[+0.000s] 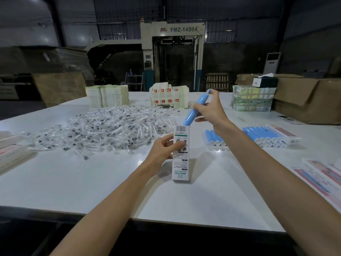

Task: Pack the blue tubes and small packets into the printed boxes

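My left hand (166, 146) grips a printed white box (181, 159) that stands upright on the white table (92, 182), its open end at the top. My right hand (208, 109) holds a blue tube (195, 109) tilted above the box. The tube's lower end sits right at the box opening. More blue tubes lie in rows to the right, a small group (215, 138) and a larger group (263, 136). A big heap of small clear packets (103, 128) covers the table to the left.
Flat box stacks stand at the far edge: pale ones (107, 96), orange-printed ones (168, 97), a wrapped bundle (252, 97). Cardboard cartons (304, 100) sit at the right. Pink printed boxes lie at the right edge (324, 174) and left edge (13, 152).
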### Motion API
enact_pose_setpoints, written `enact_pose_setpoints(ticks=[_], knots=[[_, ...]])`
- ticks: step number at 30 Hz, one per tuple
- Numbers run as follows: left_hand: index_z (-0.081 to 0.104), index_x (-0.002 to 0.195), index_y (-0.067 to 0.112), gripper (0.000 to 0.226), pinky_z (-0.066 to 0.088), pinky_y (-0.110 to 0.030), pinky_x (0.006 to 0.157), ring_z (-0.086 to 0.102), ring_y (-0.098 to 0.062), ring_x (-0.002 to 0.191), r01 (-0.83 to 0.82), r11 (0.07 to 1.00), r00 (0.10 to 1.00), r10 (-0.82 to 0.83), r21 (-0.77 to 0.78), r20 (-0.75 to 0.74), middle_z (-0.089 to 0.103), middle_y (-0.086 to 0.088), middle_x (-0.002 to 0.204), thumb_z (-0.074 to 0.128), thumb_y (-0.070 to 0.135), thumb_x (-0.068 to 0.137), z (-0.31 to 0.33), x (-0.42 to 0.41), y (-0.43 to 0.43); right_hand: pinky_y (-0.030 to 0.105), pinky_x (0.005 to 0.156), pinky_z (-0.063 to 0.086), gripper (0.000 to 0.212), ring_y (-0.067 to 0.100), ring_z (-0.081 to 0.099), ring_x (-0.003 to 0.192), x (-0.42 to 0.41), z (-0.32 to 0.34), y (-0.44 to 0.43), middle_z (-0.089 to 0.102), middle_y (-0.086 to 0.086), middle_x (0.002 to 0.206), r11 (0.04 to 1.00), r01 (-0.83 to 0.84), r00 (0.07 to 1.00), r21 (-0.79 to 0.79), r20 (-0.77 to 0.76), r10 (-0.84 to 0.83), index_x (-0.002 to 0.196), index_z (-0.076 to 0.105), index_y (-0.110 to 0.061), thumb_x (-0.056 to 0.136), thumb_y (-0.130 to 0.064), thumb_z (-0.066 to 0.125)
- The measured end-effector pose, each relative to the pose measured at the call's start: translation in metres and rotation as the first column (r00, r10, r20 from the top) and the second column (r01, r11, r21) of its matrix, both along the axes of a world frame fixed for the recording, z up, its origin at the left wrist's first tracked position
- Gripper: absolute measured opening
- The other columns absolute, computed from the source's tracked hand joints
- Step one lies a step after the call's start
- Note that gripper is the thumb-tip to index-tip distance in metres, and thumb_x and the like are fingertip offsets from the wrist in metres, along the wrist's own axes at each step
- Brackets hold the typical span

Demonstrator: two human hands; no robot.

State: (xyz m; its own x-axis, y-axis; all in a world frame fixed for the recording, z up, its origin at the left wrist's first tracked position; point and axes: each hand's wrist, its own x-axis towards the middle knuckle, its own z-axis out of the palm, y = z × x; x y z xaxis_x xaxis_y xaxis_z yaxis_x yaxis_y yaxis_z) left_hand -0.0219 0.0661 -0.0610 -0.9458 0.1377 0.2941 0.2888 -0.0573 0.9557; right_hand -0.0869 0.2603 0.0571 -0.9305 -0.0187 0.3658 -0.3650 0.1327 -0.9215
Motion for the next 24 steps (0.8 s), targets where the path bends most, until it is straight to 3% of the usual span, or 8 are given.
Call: enact_pose_setpoints(ticks=[3,6,9,12,16,19,22,24], knots=[[0.076,0.126,0.032,0.036,0.064,-0.037,0.085,0.078,-0.025,0.108,0.034,0.999,0.999,-0.034,0.016,0.007,0.08,-0.008,0.12,0.085,0.036,0.091,0.0,0.001,0.004,0.024,0.058,0.06,0.053,0.015,0.075,0.079,0.002,0.006,-0.003,0.072,0.01,0.104,0.985,-0.041,0.999,0.17,-0.002,0.042,0.133,0.036,-0.034,0.095,-0.018,0.069],[0.075,0.127,0.031,0.035,0.064,-0.038,0.084,0.077,-0.028,0.109,0.051,0.998,0.998,-0.053,0.046,0.029,0.08,-0.011,0.119,0.083,0.035,0.093,-0.002,0.003,0.007,0.032,0.067,0.059,0.047,0.018,0.071,0.088,0.004,0.001,-0.009,0.072,0.009,0.106,0.945,-0.07,0.997,0.318,0.009,0.071,0.135,0.039,-0.029,0.096,-0.023,0.064],[0.067,0.135,0.023,0.043,0.064,-0.051,0.093,0.076,-0.041,0.112,0.101,0.987,0.991,-0.111,0.126,0.071,0.076,-0.016,0.126,0.081,0.033,0.096,-0.005,0.003,0.01,0.032,0.07,0.047,0.041,0.018,0.063,0.088,0.005,-0.009,-0.014,0.072,0.008,0.103,0.917,-0.086,0.996,0.39,0.03,0.081,0.131,0.043,-0.024,0.095,-0.028,0.063],[0.061,0.14,0.019,0.043,0.06,-0.064,0.098,0.075,-0.05,0.109,0.125,0.97,0.982,-0.151,0.207,0.118,0.074,-0.021,0.127,0.076,0.028,0.1,-0.007,0.004,0.014,0.031,0.07,0.044,0.029,0.016,0.059,0.084,0.007,-0.021,-0.015,0.069,0.001,0.093,0.883,-0.063,0.998,0.464,0.019,0.062,0.116,0.057,-0.009,0.095,-0.027,0.065],[0.061,0.139,0.018,0.033,0.066,-0.05,0.08,0.078,-0.047,0.097,0.093,0.969,0.979,-0.131,0.23,0.154,0.075,-0.026,0.117,0.068,0.021,0.107,-0.012,0.005,0.019,0.036,0.072,0.044,0.029,0.024,0.061,0.083,0.01,-0.044,-0.014,0.07,0.015,0.098,0.805,0.003,0.995,0.593,-0.08,0.054,0.103,0.068,-0.002,0.102,-0.03,0.06],[0.064,0.135,0.021,0.029,0.065,-0.042,0.072,0.079,-0.044,0.095,0.062,0.974,0.978,-0.103,0.22,0.182,0.077,-0.026,0.111,0.068,0.025,0.106,-0.013,0.006,0.019,0.04,0.086,0.052,0.03,0.025,0.066,0.096,0.009,-0.059,-0.012,0.068,0.007,0.112,0.843,0.069,0.991,0.533,-0.131,0.002,0.117,0.068,-0.008,0.105,-0.033,0.057],[0.068,0.13,0.025,0.026,0.065,-0.041,0.069,0.079,-0.042,0.092,0.01,0.974,0.984,-0.05,0.226,0.171,0.079,-0.023,0.107,0.069,0.03,0.105,-0.012,0.003,0.014,0.037,0.076,0.054,0.029,0.02,0.07,0.083,0.001,-0.071,-0.011,0.07,0.0,0.105,0.934,0.102,0.991,0.341,-0.113,-0.067,0.113,0.067,-0.012,0.104,-0.039,0.059],[0.069,0.127,0.022,0.025,0.067,-0.044,0.07,0.079,-0.042,0.09,-0.057,0.965,0.986,0.013,0.256,0.168,0.078,-0.02,0.104,0.07,0.032,0.105,-0.01,0.0,0.009,0.034,0.071,0.052,0.034,0.017,0.069,0.078,-0.008,-0.08,-0.017,0.07,-0.002,0.097,0.95,0.083,0.994,0.302,-0.091,-0.058,0.107,0.067,-0.013,0.105,-0.045,0.056]])
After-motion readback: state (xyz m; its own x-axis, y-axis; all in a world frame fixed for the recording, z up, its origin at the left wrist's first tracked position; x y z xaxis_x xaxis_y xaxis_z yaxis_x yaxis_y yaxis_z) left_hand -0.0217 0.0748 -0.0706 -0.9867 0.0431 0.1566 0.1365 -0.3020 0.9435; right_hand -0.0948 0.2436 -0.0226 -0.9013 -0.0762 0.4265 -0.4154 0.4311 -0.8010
